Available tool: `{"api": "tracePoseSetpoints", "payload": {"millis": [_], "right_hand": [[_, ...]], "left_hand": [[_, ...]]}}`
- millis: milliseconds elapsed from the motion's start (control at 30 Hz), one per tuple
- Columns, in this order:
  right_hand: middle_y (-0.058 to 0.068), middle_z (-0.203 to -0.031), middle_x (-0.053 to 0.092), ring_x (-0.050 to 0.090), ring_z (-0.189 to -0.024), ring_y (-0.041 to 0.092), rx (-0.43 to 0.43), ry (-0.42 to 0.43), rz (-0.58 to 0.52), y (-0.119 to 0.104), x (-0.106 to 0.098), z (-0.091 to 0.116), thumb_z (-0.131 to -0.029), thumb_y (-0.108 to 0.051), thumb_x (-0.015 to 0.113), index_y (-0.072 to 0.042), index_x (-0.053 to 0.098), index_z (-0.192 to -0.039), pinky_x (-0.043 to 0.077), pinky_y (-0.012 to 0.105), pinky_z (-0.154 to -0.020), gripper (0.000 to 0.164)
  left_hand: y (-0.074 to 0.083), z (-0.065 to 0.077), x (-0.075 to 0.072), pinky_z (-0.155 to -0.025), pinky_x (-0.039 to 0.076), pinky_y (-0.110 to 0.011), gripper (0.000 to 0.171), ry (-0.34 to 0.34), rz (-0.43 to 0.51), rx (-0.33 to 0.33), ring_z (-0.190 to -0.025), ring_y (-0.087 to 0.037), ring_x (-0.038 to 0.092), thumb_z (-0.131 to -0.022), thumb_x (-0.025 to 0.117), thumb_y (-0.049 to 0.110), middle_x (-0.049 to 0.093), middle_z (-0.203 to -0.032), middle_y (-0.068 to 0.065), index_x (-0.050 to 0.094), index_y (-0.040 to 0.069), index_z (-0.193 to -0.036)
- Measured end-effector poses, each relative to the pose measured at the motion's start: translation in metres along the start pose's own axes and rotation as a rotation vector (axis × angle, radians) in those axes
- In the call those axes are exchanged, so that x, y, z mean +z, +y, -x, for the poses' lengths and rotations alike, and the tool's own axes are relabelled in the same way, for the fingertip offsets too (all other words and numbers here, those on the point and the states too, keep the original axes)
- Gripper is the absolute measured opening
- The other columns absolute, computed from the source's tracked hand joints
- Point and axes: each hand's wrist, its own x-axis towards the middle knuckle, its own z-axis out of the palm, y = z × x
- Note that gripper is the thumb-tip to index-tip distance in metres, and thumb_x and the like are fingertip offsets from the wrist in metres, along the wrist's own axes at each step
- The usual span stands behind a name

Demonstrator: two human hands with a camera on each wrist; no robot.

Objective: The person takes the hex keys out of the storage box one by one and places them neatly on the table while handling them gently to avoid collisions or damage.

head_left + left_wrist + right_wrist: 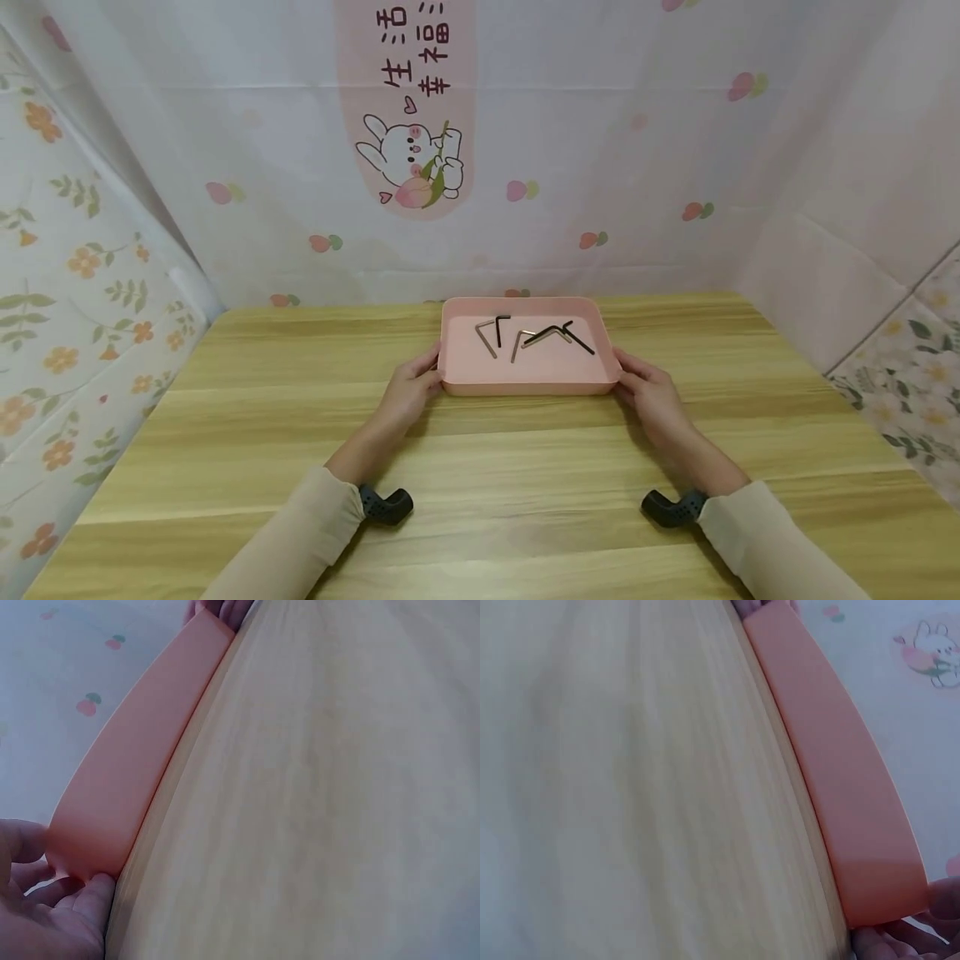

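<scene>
A shallow pink tray [525, 389] stands at the far side of the wooden table, holding several L-shaped hex keys. Some are black, like the hex key [582, 342] near the tray's right side; others are metal-coloured, such as the hex key [487, 342] at the left. My left hand [408, 392] grips the tray's left end, thumb high on the wall and fingers low at the bottom edge in the left wrist view. At the opposite end, my right hand [654, 400] holds the tray the same way. Its fingertips are partly hidden behind the corner in the right wrist view.
The wooden table [525, 483] stretches from the tray toward me. Right behind the tray hangs a white curtain [630, 167] with a rabbit print. Floral cloth [82, 317] borders the left side, and more cloth hangs at the right. Dark wrist devices [387, 507] sit on both wrists.
</scene>
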Motion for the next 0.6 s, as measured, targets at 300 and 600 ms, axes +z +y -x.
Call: {"api": "tracePoseSetpoints", "payload": {"millis": [300, 600], "right_hand": [[0.011, -0.169, 0.019, 0.023, -0.155, 0.026, -0.008, -0.009, -0.028, -0.001, 0.012, 0.004, -0.109, -0.006, 0.031, -0.002, 0.022, -0.160, 0.033, 0.029, -0.118, 0.052], [0.011, -0.169, 0.020, 0.024, -0.154, 0.025, -0.013, -0.038, -0.007, -0.004, 0.028, 0.008, -0.110, -0.007, 0.032, -0.004, 0.022, -0.160, 0.031, 0.037, -0.119, 0.051]], "left_hand": [[-0.001, 0.011, -0.012, -0.119, 0.034, -0.051, 0.055, 0.007, 0.001, -0.010, -0.151, -0.037, 0.031, -0.104, 0.039, -0.004, 0.025, -0.165, -0.023, 0.025, -0.002, -0.157], [0.002, 0.024, -0.028, -0.118, 0.035, -0.049, 0.056, 0.003, -0.011, -0.036, -0.151, -0.036, 0.031, -0.104, 0.037, -0.004, 0.023, -0.166, -0.022, 0.023, -0.002, -0.158]]}}
